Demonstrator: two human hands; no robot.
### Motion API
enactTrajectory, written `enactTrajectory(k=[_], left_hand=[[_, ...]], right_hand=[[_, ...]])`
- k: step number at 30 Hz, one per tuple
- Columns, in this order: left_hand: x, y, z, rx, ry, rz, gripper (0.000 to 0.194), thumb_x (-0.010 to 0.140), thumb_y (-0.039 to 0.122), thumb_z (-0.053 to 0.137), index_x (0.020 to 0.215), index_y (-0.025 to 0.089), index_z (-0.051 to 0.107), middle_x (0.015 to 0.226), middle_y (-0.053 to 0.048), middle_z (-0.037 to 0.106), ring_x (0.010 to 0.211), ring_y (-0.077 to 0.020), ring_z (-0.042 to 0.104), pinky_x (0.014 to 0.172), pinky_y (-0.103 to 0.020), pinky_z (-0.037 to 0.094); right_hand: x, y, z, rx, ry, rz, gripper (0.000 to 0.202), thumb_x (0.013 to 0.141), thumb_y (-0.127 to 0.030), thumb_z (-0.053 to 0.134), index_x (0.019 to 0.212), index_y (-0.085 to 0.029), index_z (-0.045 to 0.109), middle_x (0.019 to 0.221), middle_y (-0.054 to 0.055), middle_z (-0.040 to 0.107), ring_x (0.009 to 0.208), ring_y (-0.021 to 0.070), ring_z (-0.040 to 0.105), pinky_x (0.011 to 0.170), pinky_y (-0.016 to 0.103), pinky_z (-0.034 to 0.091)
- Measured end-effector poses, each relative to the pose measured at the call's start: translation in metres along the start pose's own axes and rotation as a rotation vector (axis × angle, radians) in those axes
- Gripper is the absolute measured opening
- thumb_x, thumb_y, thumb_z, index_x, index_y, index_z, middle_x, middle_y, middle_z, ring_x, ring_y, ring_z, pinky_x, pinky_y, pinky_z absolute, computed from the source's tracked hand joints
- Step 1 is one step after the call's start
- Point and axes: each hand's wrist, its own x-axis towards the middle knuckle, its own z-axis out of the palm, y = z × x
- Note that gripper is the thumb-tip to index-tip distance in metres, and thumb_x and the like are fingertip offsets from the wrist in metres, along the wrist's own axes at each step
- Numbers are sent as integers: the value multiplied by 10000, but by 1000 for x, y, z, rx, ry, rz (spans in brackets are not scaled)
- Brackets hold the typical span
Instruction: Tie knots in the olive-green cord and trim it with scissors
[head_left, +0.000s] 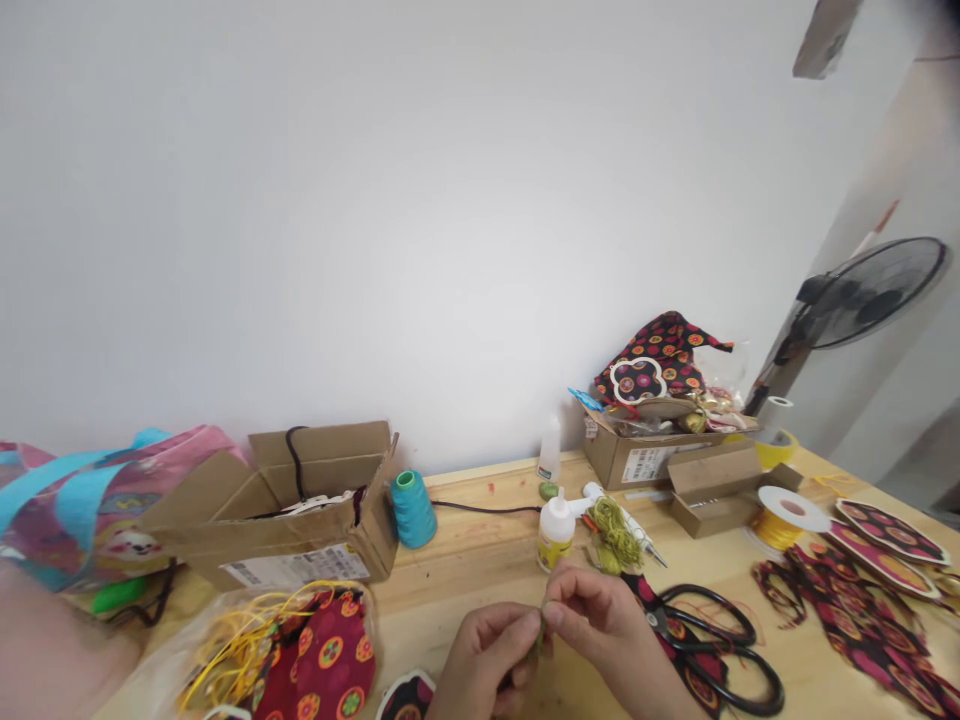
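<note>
Near the bottom centre, my left hand (491,655) and my right hand (592,620) meet, thumbs and fingers pinched together. Between them is a small green piece (537,643), mostly covered by the fingers, which both hands grip. Just beyond my right hand stands a white glue bottle (556,530) with a yellow label. A bundle of green cord (615,535) lies behind my right hand, beside a white glue gun (634,525). Black-handled scissors (705,640) rest on patterned fabric to the right of my right wrist.
An open cardboard box (300,535) and a teal thread cone (413,510) stand left. Yellow cords (225,640) and red patterned fabric (322,650) lie front left. A filled box (637,455), yellow spool (784,515) and fabric strips (862,620) are right. Someone's blurred skin shows far left.
</note>
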Motion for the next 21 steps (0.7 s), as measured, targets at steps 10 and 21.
enactTrajectory(k=[10,21], left_hand=[[6,-3,3,-120,-40,-15,329,531,404,756,600,111,624,540,16,473,403,-23,302,333,-146,112],[18,-9,-4,-21,-164,-8,455,521,562,687,507,139,520,347,82,335,304,-18,205,368,-192,81]], right_hand=[[0,3,0,-107,55,33,284,756,-399,552,665,-136,605,623,10,506,597,135,465,563,243,360],[2,5,3,0,61,-53,321,715,-439,593,605,-140,627,564,18,563,538,130,515,531,232,393]])
